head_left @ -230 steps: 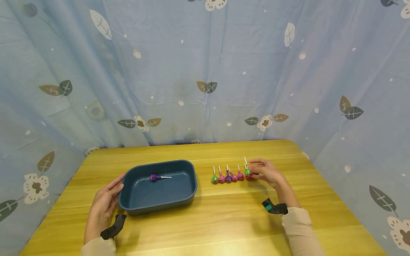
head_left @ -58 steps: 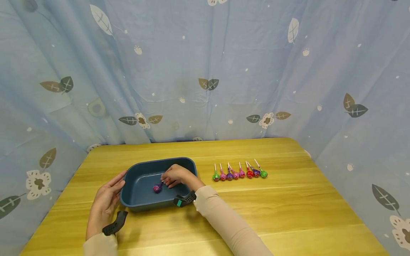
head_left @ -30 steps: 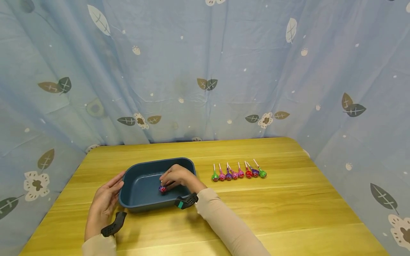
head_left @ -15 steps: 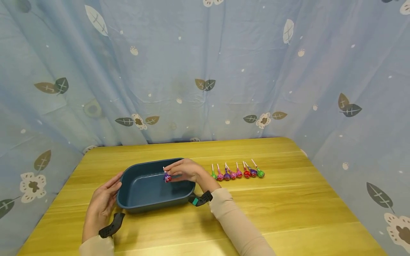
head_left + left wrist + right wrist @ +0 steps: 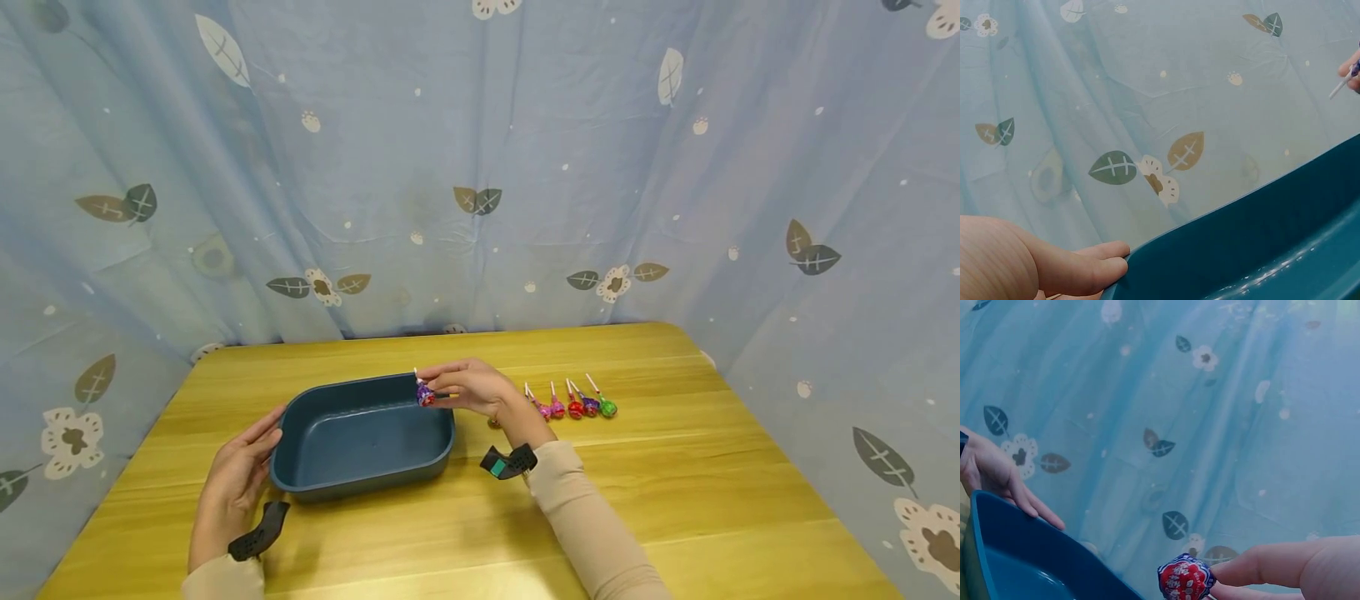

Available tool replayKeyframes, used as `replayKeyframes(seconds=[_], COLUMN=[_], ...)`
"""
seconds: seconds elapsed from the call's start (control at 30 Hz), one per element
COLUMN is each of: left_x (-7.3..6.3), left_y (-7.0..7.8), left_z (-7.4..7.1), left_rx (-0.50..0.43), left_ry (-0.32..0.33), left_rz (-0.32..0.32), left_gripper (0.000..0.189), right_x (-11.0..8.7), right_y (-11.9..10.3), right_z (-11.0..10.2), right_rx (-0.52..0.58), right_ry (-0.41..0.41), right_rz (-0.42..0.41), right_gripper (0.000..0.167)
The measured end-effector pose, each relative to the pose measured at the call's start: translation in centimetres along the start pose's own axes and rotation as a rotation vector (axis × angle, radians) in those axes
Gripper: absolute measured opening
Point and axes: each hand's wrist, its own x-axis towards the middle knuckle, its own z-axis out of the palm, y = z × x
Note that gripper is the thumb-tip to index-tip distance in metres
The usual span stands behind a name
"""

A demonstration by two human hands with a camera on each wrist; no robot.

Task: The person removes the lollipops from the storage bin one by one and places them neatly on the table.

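My right hand [image 5: 480, 390] pinches a purple-wrapped lollipop [image 5: 425, 395] between thumb and fingers, above the right end of a dark blue box [image 5: 367, 483]. The white stick points up. Close by in the right wrist view, the lollipop's wrapper [image 5: 1184, 578] shows a red patch with white print. My left hand [image 5: 236, 467] rests against the box's left end with fairly straight fingers. Thumb and fingers touch the rim at the corner in the left wrist view. Inside the box, the visible floor is bare.
To the right on the wooden table [image 5: 675, 500] lies a row of lollipops, among them a pink one [image 5: 557, 409], a red one [image 5: 575, 409] and a green one [image 5: 607, 409]. My right hand and wrist hide the row's left part. A blue curtain [image 5: 480, 125] hangs behind.
The purple lollipop, earlier on the box floor, was picked up by my right hand. It has been raised and carried right, towards the box's right end. My left hand stays at the box.
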Motion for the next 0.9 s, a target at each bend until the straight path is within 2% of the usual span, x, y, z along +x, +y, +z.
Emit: replayKeyframes(seconds=[0.2, 0.37, 0.53, 0.63, 0.9], left_x=[0.0, 0.1, 0.1, 0.0, -0.1], left_y=[0.0, -0.1, -0.2, -0.2, 0.0], left_z=[0.0, 0.1, 0.1, 0.1, 0.3], left_rx=[-0.02, -0.022, -0.027, -0.024, -0.017], left_ry=[-0.001, 0.023, -0.014, -0.028, 0.011], left_rz=[-0.003, -0.018, 0.011, 0.024, -0.007], left_gripper=[0.034, 0.033, 0.035, 0.035, 0.032], right_x=[-1.0, -1.6, -2.1, -2.9, -5.8], right_y=[-0.3, -0.4, -0.3, -0.3, -0.6], right_z=[-1.4, -2.6, -4.1, -5.3, -9.8], right_rx=[0.011, 0.044, 0.028, 0.007, -0.08], right_ry=[-0.003, 0.045, 0.094, 0.117, 0.193], right_rz=[-0.019, -0.028, -0.043, -0.042, -0.045], right_gripper=[0.04, 0.042, 0.041, 0.04, 0.043])
